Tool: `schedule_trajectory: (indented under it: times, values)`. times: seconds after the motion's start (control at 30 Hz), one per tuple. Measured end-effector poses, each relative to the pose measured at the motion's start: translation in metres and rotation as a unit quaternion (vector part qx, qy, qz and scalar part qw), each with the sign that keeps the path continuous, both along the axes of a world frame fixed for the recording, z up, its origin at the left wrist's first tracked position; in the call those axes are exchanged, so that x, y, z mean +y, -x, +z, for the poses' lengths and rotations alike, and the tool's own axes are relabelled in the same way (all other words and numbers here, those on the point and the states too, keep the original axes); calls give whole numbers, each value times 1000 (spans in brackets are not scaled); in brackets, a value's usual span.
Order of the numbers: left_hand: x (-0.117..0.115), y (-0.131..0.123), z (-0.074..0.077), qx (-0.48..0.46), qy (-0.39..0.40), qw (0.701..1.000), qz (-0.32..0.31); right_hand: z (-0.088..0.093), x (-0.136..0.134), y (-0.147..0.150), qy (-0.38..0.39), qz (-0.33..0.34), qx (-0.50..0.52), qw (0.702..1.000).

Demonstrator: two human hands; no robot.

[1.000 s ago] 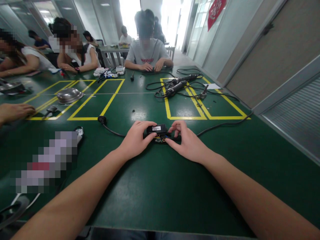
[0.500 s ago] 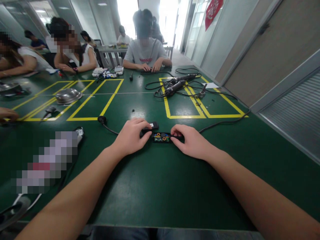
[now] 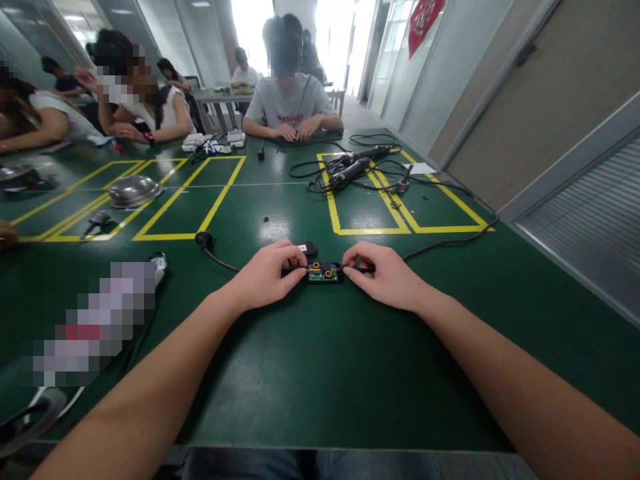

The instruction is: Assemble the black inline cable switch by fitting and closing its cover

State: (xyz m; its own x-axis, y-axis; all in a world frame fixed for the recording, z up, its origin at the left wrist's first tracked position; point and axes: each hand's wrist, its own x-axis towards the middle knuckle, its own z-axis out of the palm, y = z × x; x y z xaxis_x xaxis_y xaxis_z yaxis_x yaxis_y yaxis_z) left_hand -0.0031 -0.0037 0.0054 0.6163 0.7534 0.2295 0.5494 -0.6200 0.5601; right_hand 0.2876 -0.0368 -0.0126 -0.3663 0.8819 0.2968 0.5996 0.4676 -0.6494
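A small open black case (image 3: 325, 281) lies on the green table, its circuit board (image 3: 320, 274) with two copper-coloured ring coils facing up. At the case's left end, my left hand (image 3: 267, 275) pinches the black cable that enters there; this cable (image 3: 220, 262) runs left to a plug (image 3: 203, 239). On the other side, my right hand (image 3: 384, 275) is closed, thumb and fingertips on the cable (image 3: 367, 269) at the right end. Just behind the case rests a ribbed black cover (image 3: 307, 249) with a white label, partly behind my left fingers.
Front left lies a long blurred-out object (image 3: 100, 320) with cords. Farther back are a metal bowl (image 3: 135, 191), two black electric screwdrivers (image 3: 350, 171) with tangled cables, and yellow tape rectangles (image 3: 373, 231). A person (image 3: 293, 100) sits opposite; others sit at left.
The right fingertips have shifted slightly at the case's right end, and more of the board shows. The view has tilted a little; the person opposite has drawn their hands closer together.
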Motion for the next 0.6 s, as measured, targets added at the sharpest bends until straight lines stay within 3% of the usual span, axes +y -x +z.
schedule_trajectory:
  times: [0.17, 0.43, 0.6]
  values:
    - [-1, 3, 3, -32, 32, 999, 23, 1, 3, -6, 21, -11, 18, 1000]
    - [6, 6, -2, 0, 54, 999, -5, -3, 10, -12, 58, 16, 23, 998]
    - [11, 8, -2, 29, 27, 999, -29, 0, 12, -14, 72, 19, 13, 997]
